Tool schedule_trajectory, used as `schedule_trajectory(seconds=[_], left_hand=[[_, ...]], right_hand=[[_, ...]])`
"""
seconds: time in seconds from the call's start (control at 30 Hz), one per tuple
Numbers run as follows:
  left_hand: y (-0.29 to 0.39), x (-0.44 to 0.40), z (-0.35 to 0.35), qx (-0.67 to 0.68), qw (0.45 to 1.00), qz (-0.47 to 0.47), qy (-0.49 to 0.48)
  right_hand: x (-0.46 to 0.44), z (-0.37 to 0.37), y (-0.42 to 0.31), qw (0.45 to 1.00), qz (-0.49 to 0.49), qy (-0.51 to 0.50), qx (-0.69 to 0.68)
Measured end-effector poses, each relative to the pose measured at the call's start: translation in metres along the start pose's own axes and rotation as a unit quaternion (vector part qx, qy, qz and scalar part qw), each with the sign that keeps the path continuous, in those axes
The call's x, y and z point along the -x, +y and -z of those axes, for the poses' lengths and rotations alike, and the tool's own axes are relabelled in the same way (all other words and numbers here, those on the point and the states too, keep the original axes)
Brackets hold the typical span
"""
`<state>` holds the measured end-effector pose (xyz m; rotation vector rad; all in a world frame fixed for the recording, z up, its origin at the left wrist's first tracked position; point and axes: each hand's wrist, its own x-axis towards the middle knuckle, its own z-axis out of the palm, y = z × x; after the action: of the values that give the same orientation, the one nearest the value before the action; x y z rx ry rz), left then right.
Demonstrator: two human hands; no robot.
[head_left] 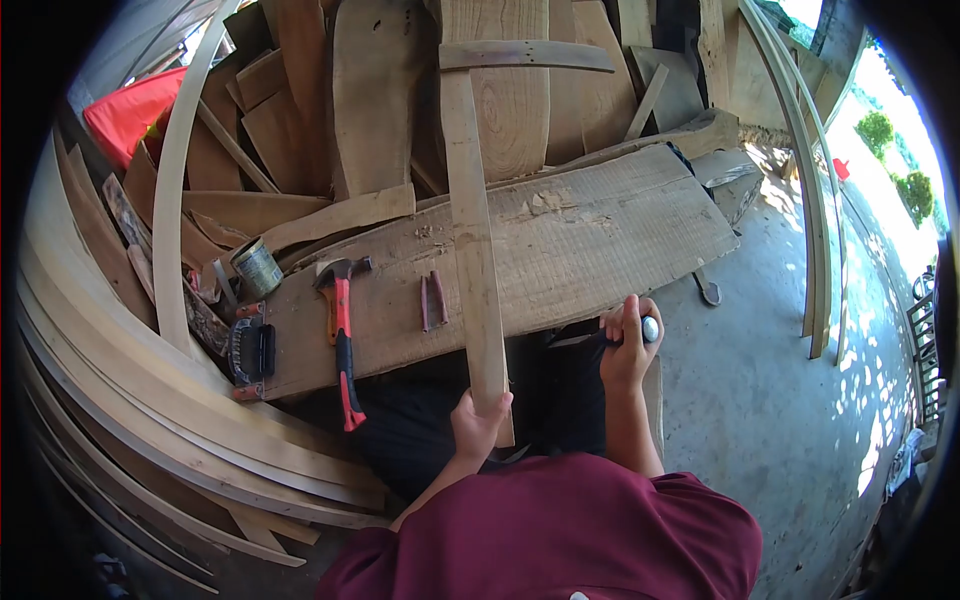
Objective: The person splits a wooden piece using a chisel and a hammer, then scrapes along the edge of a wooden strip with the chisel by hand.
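My left hand [479, 424] is wrapped round the lower end of a long wooden strip [475, 230], which crosses the wide plank [590, 235] and bears a short crosspiece [530, 54] near its far end. To the right, my right hand [630, 340] grips a dark handle with a silver end [650, 329]; the rest of that tool is hidden. A red and black hammer [343, 345] lies on the plank left of the strip. Between them rest two small reddish rods [434, 302]. A clamp-like black tool [251, 350] sits at the plank's left end.
Behind the plank lean several wooden boards [375, 100]. A tin can [257, 266] stands at the left, above stacked curved strips [180, 400]. On the right, upright strips [815, 200] rise from the concrete floor [740, 400]. A spoon-like object [709, 290] lies beside the plank.
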<state>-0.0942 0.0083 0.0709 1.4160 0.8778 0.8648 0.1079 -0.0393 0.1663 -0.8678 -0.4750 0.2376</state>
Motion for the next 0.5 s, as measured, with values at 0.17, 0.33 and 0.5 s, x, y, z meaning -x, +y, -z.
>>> schedule_trajectory(seconds=[0.17, 0.33, 0.5], left_hand=[[0.007, -0.006, 0.007, -0.035, 0.998, -0.036, -0.038], [0.010, -0.007, 0.012, -0.048, 0.994, -0.009, -0.098], [0.005, -0.009, 0.012, -0.073, 0.988, -0.005, -0.137]], right_hand=[[-0.004, 0.005, -0.001, 0.999, -0.012, 0.040, -0.001], [-0.006, 0.012, -0.002, 0.998, 0.000, 0.066, 0.009], [-0.009, 0.017, -0.006, 0.996, 0.005, 0.086, 0.020]])
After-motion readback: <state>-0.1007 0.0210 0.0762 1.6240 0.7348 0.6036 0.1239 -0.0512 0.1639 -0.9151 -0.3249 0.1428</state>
